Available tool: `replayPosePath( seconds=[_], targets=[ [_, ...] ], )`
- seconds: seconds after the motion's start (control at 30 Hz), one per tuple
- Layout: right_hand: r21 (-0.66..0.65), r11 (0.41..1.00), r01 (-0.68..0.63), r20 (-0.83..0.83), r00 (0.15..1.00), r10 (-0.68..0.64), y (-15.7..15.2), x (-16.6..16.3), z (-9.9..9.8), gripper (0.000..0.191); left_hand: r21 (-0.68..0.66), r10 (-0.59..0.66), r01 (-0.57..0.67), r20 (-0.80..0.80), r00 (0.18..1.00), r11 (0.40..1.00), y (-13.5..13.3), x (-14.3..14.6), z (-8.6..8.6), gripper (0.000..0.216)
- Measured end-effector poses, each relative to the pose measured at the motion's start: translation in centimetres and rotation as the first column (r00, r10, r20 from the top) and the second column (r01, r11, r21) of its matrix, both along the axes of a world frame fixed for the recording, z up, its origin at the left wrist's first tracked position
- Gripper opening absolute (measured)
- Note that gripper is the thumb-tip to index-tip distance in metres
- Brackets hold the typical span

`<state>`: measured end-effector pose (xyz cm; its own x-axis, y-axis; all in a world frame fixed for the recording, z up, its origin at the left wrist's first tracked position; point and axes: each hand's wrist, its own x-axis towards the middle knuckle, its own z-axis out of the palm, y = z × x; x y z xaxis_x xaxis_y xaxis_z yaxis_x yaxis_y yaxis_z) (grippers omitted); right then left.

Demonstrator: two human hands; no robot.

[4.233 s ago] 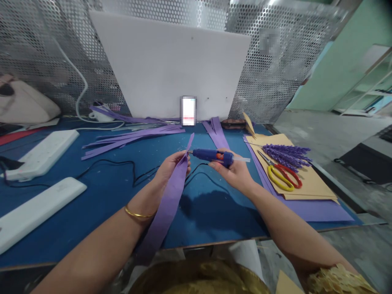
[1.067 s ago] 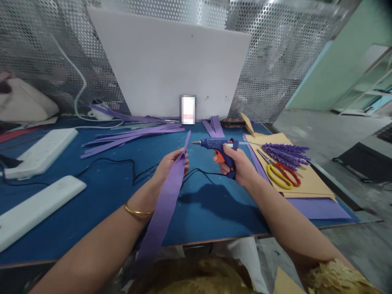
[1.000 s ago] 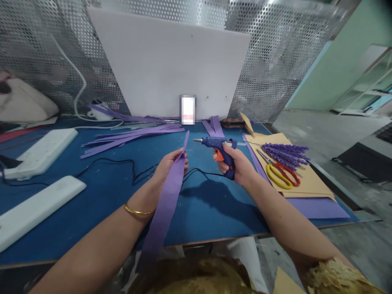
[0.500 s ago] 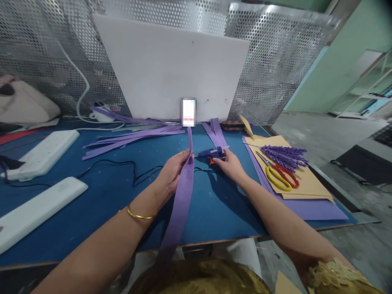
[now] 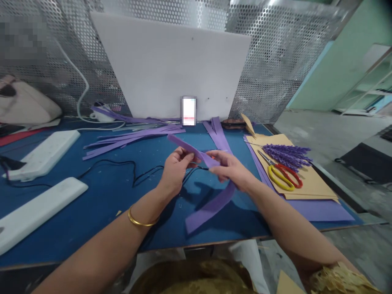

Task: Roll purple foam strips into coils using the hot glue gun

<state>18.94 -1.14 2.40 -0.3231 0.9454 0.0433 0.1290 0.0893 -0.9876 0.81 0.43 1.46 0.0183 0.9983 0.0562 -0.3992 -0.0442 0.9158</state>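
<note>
Both my hands hold one long purple paper strip above the blue table mat. My left hand pinches the strip near its far end, which sticks out to the upper left. My right hand is closed on the strip a little farther along. From there the strip curves down and back toward me, and its loose end rests on the mat. The blue glue gun is hidden behind my hands. Its black cord runs left across the mat.
Red-and-yellow scissors and a purple lavender-like bunch lie on tan paper over a purple sheet at the right. Several cut purple strips lie at the back left. White power strips lie far left. A white board leans against perforated metal.
My right hand has set down and let go of the glue gun, then taken hold of the purple strip. The strip has swung from upright to lying across between both hands.
</note>
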Motion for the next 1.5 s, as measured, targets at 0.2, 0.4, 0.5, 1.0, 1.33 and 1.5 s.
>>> replayPosePath(
  seconds=[0.2, 0.4, 0.5, 1.0, 1.33, 1.5],
  targets=[
    [0.502, 0.855, 0.132, 0.284, 0.908, -0.307, 0.6, 0.8, -0.3, 0.054, 0.025, -0.083, 0.085, -0.055, 0.995, 0.996, -0.5, 0.4, -0.2, 0.016],
    [0.566, 0.796, 0.213, 0.214, 0.895, -0.391, 0.4, -0.1, -1.4, 0.011, 0.112, -0.083, 0.099, -0.142, 0.986, 0.989, -0.5, 0.1, -0.1, 0.016],
    [0.712, 0.675, 0.193, 0.262, 0.819, -0.511, 0.3, 0.3, -1.2, 0.008, 0.258, 0.128, -0.079, -0.178, 0.976, 0.963, -0.4, -0.7, 0.8, 0.036],
    [0.869, 0.484, -0.103, 0.423, 0.663, -0.618, -0.5, -0.1, -1.2, 0.022, 0.708, 0.526, 0.169, -0.643, 0.557, 0.686, -0.3, -1.4, -0.3, 0.008],
    [0.891, 0.433, -0.136, 0.407, 0.660, -0.631, -0.5, -0.3, -1.2, 0.021, 0.813, 0.699, 0.245, -0.580, 0.418, 0.528, -0.4, -1.5, -0.4, 0.013],
    [0.898, 0.412, -0.155, 0.407, 0.653, -0.639, -0.5, -0.4, -1.4, 0.022, 0.812, 0.706, 0.284, -0.583, 0.402, 0.509, -0.7, -1.4, -0.3, 0.015]
  ],
)
